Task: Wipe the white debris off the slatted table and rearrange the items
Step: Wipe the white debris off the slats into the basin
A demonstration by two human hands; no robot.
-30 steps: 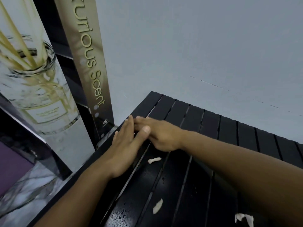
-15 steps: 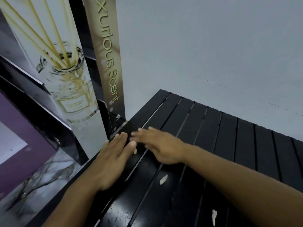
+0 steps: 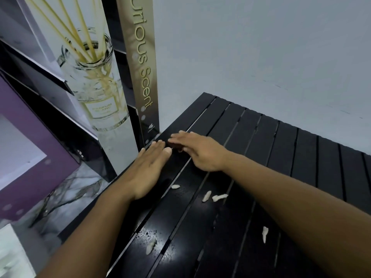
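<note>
Both hands lie flat on the black slatted table (image 3: 291,157) near its far left corner. My left hand (image 3: 149,169) rests palm down along the left edge, fingers together. My right hand (image 3: 200,151) lies flat beside it, fingertips pointing left and almost meeting the left fingertips. Neither hand holds anything. Several white debris scraps lie on the wet slats closer to me: one (image 3: 175,186) by my left hand, two (image 3: 212,196) under my right forearm, one (image 3: 150,245) lower down and one (image 3: 265,233) beside my right arm.
A tall gold display panel (image 3: 143,77) reading "Scent" stands at the table's left corner, with a reed-diffuser poster (image 3: 94,81) beside it. A purple board (image 3: 30,157) and marble floor (image 3: 60,201) lie to the left. A pale wall (image 3: 261,47) rises behind the table.
Both hands have slid together along the left edge toward the far corner. More white scraps show on the slats behind them as the view shifted.
</note>
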